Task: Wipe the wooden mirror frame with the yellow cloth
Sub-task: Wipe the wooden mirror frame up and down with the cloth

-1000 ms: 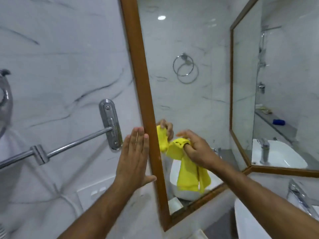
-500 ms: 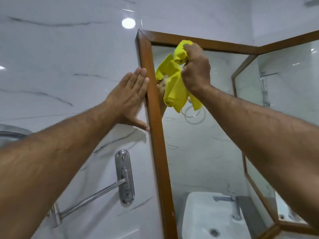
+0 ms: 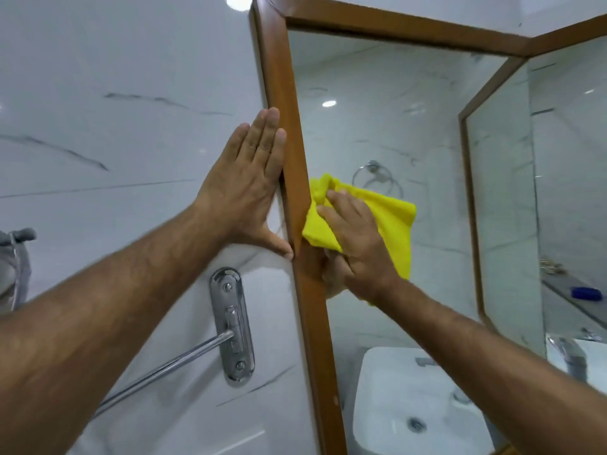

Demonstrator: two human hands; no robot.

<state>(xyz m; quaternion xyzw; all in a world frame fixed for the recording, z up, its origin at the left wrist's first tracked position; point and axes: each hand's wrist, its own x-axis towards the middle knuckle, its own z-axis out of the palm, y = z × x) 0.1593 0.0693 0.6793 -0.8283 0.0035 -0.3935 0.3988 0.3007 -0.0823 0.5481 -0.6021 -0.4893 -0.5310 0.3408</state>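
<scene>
Yellow cloth (image 3: 391, 221) bunched against wooden mirror frame (image 3: 297, 192).

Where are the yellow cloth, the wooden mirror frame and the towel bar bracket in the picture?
yellow cloth (image 3: 391, 221): head view, on its flat upper right part.
wooden mirror frame (image 3: 279, 80): head view, on its left upright.
towel bar bracket (image 3: 231, 326): head view, on its chrome plate.

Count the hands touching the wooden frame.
2: the left hand lies flat against the wooden frame's outer edge; the right hand presses the yellow cloth at its inner edge.
</scene>
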